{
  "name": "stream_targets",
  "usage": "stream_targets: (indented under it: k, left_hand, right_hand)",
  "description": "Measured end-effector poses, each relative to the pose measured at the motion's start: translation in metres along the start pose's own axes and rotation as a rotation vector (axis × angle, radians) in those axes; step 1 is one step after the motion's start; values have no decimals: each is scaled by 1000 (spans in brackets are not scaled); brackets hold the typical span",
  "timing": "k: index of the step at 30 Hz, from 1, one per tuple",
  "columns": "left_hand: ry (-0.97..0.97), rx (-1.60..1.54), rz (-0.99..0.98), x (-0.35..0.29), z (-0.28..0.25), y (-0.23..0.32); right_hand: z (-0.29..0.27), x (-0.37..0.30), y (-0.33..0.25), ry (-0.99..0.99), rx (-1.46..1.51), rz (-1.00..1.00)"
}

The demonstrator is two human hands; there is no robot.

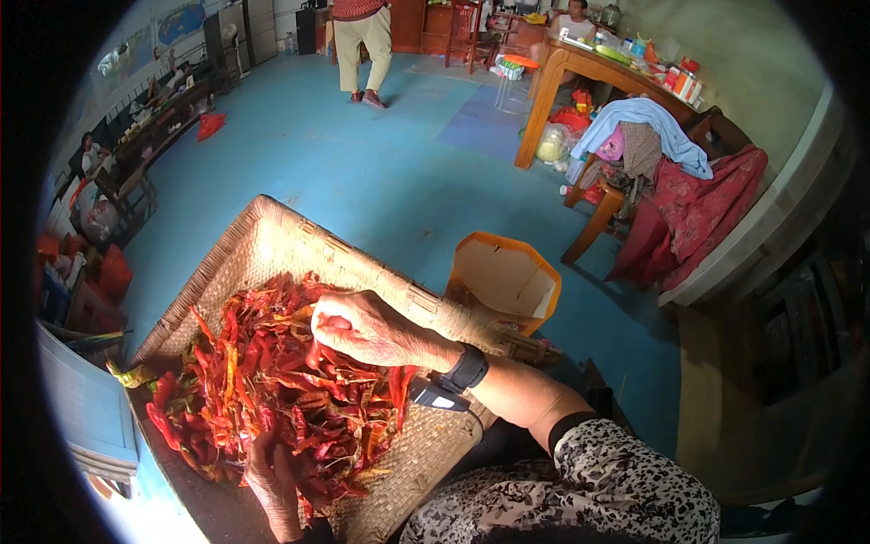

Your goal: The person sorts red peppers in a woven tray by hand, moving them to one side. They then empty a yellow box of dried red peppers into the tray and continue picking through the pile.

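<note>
A heap of dried red chili peppers (263, 372) fills much of a shallow woven basket (362, 272) in front of me. Above the heap's upper right part, my right hand (358, 328) is closed with its fingers curled in. Red shows at its fingers, but whether that is a pepper in the grip I cannot make out. On that wrist are a black band (466, 367) and a small dark device (438, 396). My left hand (267, 476) reaches into the near edge of the heap, its fingertips partly hidden among the peppers.
An orange-rimmed container (504, 272) stands on the blue floor (362, 145) just beyond the basket's right side. Farther right are a cloth-draped chair (689, 199) and a laden wooden table (625, 82). One person (362, 45) stands at the back; another sits behind the table.
</note>
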State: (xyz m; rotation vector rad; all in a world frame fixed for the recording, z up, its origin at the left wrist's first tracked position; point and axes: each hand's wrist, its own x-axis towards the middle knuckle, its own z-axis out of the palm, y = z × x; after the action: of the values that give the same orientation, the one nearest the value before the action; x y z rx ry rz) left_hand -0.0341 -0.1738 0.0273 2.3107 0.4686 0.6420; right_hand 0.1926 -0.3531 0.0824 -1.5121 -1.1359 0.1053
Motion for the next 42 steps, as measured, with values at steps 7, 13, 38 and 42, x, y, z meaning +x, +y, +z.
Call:
stream_targets:
  k: [7, 13, 38, 42]
  left_hand:
    - [-54, 135, 67, -2, 1, -32]
    - [-70, 53, -59, 6, 8, -12]
    - [-7, 75, -83, 3, 13, -32]
    - [10, 4, -128, 3, 10, -20]
  right_hand:
    - [-74, -2, -13, 368, 58, 77]
    - [-199, -41, 40, 737, -329, 282]
    - [-150, -168, 182, -589, -1223, 659]
    - [-139, -143, 178, -286, -748, 650]
